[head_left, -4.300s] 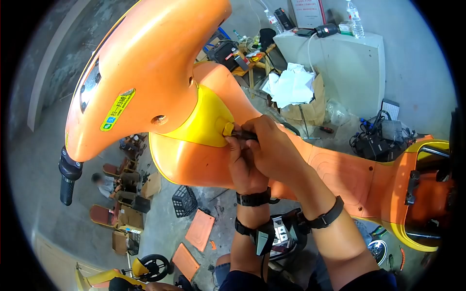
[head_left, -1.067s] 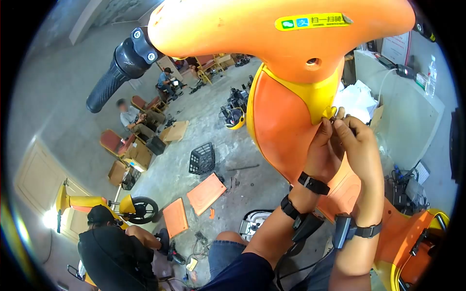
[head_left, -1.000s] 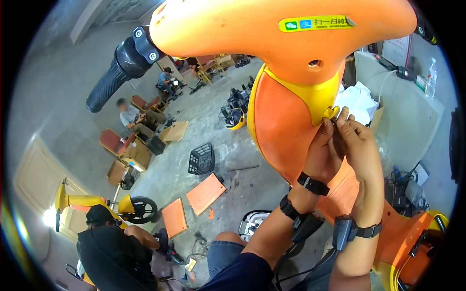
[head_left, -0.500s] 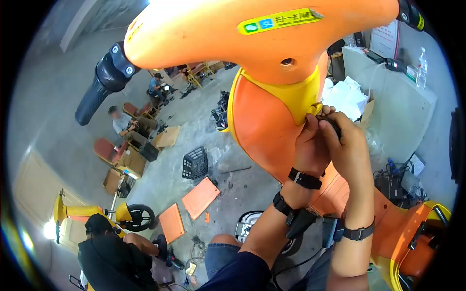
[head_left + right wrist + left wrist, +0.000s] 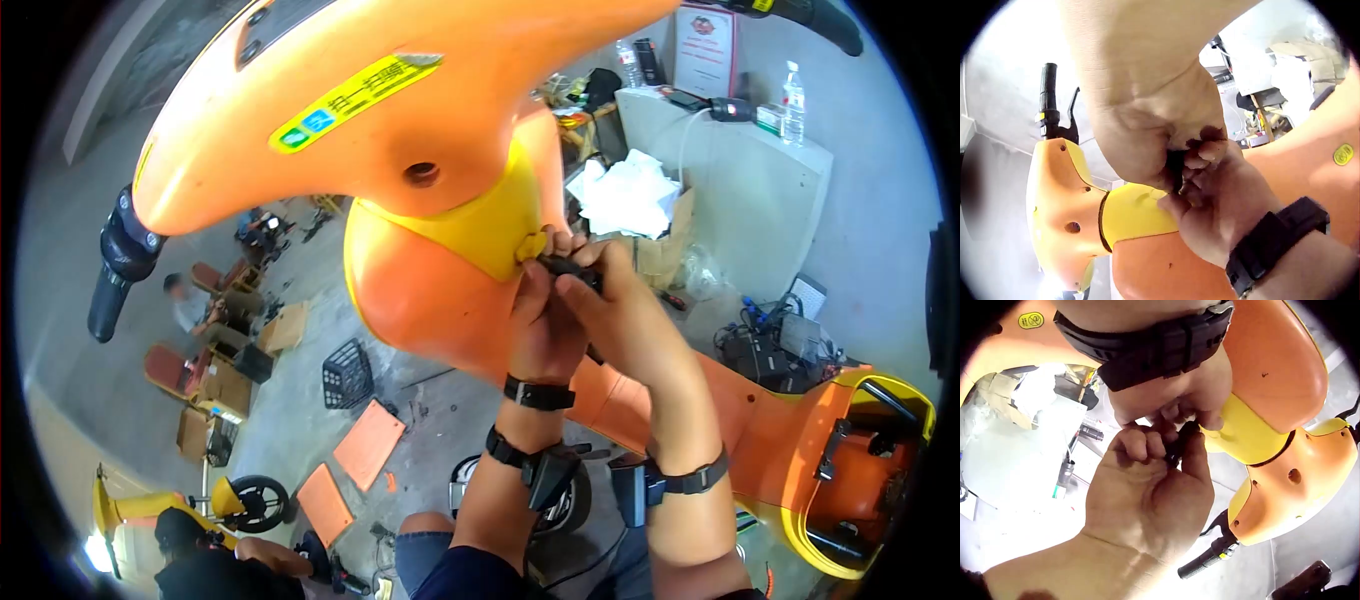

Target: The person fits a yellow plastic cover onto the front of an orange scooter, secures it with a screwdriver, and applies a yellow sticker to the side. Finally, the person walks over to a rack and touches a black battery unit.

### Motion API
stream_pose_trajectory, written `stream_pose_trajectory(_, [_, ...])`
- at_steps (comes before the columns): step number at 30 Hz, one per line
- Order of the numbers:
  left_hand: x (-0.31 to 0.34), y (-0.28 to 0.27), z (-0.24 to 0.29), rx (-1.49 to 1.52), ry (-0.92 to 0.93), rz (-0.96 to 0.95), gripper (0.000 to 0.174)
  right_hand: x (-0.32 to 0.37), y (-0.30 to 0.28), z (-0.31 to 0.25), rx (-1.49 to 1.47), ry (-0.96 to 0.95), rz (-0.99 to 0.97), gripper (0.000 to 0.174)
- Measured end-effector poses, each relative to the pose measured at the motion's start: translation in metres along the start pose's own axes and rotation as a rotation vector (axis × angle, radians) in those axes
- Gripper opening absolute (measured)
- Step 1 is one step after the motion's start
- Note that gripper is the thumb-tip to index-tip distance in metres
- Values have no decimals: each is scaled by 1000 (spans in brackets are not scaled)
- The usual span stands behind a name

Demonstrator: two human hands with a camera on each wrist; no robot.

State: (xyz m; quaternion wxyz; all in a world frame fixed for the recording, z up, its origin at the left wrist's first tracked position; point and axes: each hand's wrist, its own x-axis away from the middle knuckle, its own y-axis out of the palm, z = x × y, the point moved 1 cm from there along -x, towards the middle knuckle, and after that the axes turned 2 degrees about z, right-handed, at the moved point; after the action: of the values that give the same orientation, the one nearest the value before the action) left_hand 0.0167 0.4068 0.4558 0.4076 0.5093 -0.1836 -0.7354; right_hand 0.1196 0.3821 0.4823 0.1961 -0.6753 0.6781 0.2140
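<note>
In the head view an orange electric scooter (image 5: 430, 320) stands before me, with a yellow panel (image 5: 475, 225) below its handlebar. A small yellow hook (image 5: 531, 245) sticks out from this panel. My left hand (image 5: 548, 330) is at the hook, its thumb and fingers pinching around it. My right hand (image 5: 635, 315) grips a short black-handled screwdriver (image 5: 572, 270), pointed toward the hook. Both wrist views show the dark handle (image 5: 1180, 442) between the right thumb and curled fingers, close against the left fingers. The screwdriver's tip is hidden by the fingers.
A grey cabinet (image 5: 735, 160) with bottles stands behind, beside a box of white papers (image 5: 628, 195). On the floor lie a black basket (image 5: 347, 374) and orange panels (image 5: 368, 444). Another person (image 5: 205, 560) crouches at lower left. A handlebar grip (image 5: 108, 305) juts out at left.
The head view has swung, so scooter and hands appear further left. My right fingers, pinching close to the hook a second ago, now wrap the black handle. My left hand stays at the hook.
</note>
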Motion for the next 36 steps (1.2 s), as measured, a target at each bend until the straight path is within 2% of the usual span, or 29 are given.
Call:
stream_pose_trajectory(1, [-1,-4,-1,40,-21,-45,43,1,-3,-13,105,9,-48,26])
stream_pose_trajectory(2, [5,10,3,-7,-47,43,44,1,-4,-14,138,13,-58,24])
stream_pose_trajectory(4, [5,5,3,-88,-32,34,42,2,-4,-16,279,-47,-33,21])
stream_pose_trajectory(8, [8,7,5,-85,-20,55,41,0,-9,-23,343,-156,-22,21])
stream_pose_trajectory(9, [5,7,4,-81,-7,57,38,-1,-12,-27,343,-97,-91,25])
stream_pose_trajectory(13, [1,11,3,-8,9,6,36,-1,-6,-22,307,-101,-68,20])
stream_pose_trajectory(16, [-1,1,1,63,23,-55,36,-3,-4,-22,280,-36,-85,26])
stream_pose_trajectory(18, [-1,3,-2,46,33,-17,37,-6,1,-14,57,64,-15,29])
stream_pose_trajectory(19, [1,3,0,24,41,17,37,-11,6,-11,-269,329,-51,34])
stream_pose_trajectory(20, [4,2,1,16,34,24,37,-10,4,-12,-279,337,-48,34])
stream_pose_trajectory(22, [4,-1,0,-28,57,133,38,-8,-6,-20,-658,777,-162,35])
stream_pose_trajectory(23, [3,-1,-1,-26,53,135,38,-7,-12,-18,-728,778,-255,30])
stream_pose_trajectory(24, [1,-1,-1,-33,47,75,37,-5,-8,-11,-729,779,-253,30])
stream_pose_trajectory(26, [0,0,1,-41,48,15,36,-4,1,-10,-140,114,-70,24])
stream_pose_trajectory(30, [-2,5,-1,0,41,-13,36,-1,-11,-17,82,66,-119,25])
stream_pose_trajectory(32, [-1,9,-1,-22,49,-29,36,-3,-11,-23,308,-3,-95,26])
stream_pose_trajectory(36, [2,15,1,-32,28,62,38,-5,-13,-19,264,0,-121,27])
